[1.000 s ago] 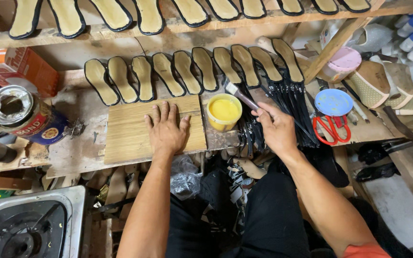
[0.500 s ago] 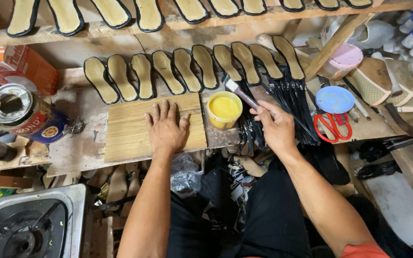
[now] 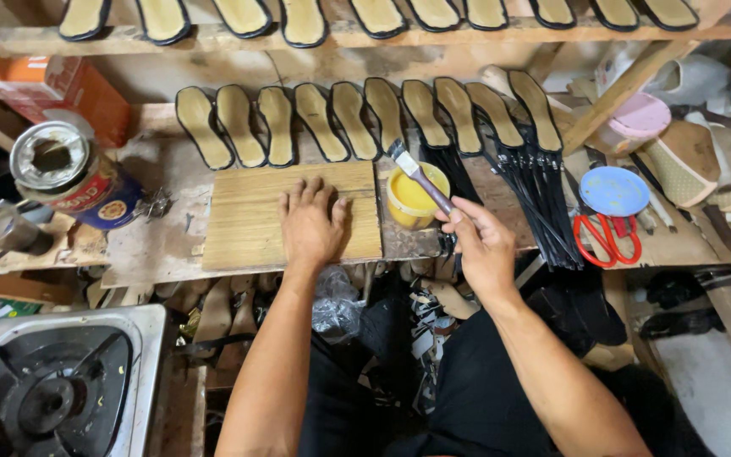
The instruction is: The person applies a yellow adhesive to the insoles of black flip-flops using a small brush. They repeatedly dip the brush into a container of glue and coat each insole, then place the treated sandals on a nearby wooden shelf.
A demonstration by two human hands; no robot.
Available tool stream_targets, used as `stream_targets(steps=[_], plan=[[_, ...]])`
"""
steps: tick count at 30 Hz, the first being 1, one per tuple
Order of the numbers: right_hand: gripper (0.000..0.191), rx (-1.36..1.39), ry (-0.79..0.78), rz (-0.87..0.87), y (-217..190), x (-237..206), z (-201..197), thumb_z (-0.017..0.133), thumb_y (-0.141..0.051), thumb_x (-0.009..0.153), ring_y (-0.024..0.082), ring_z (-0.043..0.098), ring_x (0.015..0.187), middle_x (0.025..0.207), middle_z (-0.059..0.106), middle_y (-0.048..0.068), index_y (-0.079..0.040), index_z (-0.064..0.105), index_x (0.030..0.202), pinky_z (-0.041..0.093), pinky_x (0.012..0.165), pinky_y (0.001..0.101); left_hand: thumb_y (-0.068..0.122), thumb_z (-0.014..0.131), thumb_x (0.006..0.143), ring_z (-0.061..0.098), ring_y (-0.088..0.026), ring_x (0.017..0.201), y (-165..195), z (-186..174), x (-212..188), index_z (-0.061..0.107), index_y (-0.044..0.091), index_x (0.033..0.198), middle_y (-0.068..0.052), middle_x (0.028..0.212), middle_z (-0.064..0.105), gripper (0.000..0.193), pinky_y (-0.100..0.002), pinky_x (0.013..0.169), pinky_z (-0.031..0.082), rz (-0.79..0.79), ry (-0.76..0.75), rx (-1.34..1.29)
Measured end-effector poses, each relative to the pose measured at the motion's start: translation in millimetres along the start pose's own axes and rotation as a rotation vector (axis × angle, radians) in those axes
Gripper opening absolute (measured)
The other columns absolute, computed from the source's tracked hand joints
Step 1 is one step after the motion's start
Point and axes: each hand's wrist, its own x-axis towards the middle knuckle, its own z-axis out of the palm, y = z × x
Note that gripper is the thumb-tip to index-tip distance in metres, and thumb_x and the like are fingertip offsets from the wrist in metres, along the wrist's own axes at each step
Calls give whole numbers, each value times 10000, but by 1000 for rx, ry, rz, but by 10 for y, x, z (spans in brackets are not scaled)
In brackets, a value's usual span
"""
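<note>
Far left edge of the workbench [image 3: 154, 254]: an opened glue tin [image 3: 74, 173] lying tilted, mouth toward the camera — its overhang at the edge looks like a tipping risk if the bench is jolted.

Centre-left: the left hand [image 3: 310, 224] lies flat, fingers spread, palm down on a pale wooden board [image 3: 251, 216] near the front edge. The board is only pressed, not clamped; a shove could slide it off the front.

Centre: a small yellow glue pot [image 3: 412, 196] stands just beside the board's right edge. The right hand [image 3: 484, 245] pinches the handle of a brush [image 3: 420, 176], bristles up over the pot's back rim. Judged risk — drips onto the board or bench, or the hand knocking the pot over, since it sits near the front edge.

Right: a bundle of black straps [image 3: 535, 199] lies near the pot; stray glue could foul them. Red-handled scissors [image 3: 607, 237] rest further right, beside a blue lid [image 3: 613, 189].

Back edge: a row of insoles [image 3: 332, 118], well apart from the brush.
</note>
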Motion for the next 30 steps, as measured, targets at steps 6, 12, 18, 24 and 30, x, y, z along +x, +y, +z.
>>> stream_targets(steps=[6, 12, 18, 24, 30], plan=[[298, 54, -52, -46, -33, -261, 267, 604, -134, 1037, 87, 688, 873, 1100, 779, 112, 31, 642, 1282, 494, 622, 198, 263, 608, 1026, 628, -334, 898, 162, -314, -517, 745, 35, 1043, -173, 910, 693, 267, -447, 848, 499, -95, 31, -490], [288, -23, -169, -157, -12, -693, 853, 641, -108, 1036, 109, 677, 884, 1094, 773, 110, 23, 662, 1292, 542, 748, 234, 276, 568, 1060, 639, -211, 1169, 358, -379, -1369, 577, -13, 1375, -100, 1231, 689, 428, -327, 1017, 476, -227, -26, -1098], [206, -208, -395, -436, -141, -1194, 1399, 673, -61, 1005, 213, 743, 964, 1111, 752, 144, 3, 707, 1198, 579, 835, 304, 236, 567, 1082, 621, -151, 1044, 73, -386, -1758, 645, -18, 1311, -59, 1118, 686, 351, -291, 953, 509, -570, 156, -1424], [182, -216, -586, -470, -131, -1150, 1606, 713, -85, 989, 210, 740, 980, 1076, 761, 152, 5, 734, 1146, 572, 884, 331, 243, 542, 1106, 656, -177, 944, -385, -477, -2318, 658, -6, 1162, -118, 996, 713, 281, -327, 854, 543, -660, 174, -1035], [169, -196, -451, -425, 158, -420, 1709, 692, -67, 1101, 151, 713, 1011, 1128, 762, 142, 47, 702, 1226, 553, 917, 277, 325, 562, 1020, 680, -394, 1034, -1027, -295, -3573, 673, 61, 1173, -211, 1097, 716, 324, -465, 855, 524, -863, 46, -380]])
